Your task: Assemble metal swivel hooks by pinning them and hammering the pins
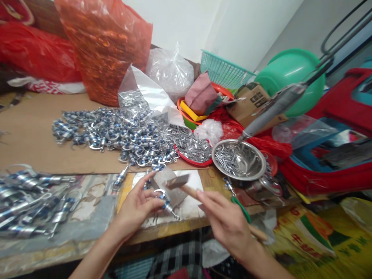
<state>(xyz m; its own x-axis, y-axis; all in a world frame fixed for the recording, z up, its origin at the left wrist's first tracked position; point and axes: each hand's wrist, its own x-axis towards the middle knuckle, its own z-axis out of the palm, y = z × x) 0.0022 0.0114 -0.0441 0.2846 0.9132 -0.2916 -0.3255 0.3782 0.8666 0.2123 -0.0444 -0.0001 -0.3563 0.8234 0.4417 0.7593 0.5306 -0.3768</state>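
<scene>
Hammering is the step in hand: left hand (136, 207) pinches a small blue-and-silver metal clasp (166, 202) against the grey metal block (171, 190) on the tabletop (29, 131). Right hand (229, 224), its grip closed round the wooden-handled hammer (181, 183), holds the head just above; the next blow needs aim clear of fingertips

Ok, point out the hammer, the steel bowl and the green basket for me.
hammer (178, 181), head view, on its metal head.
steel bowl (255, 170), head view, on its near rim.
green basket (222, 71), head view, on its mesh side wall.

home workshop | keyring pile (116, 135) (bulk), screw bowl (238, 159), hammer (186, 185)
</scene>
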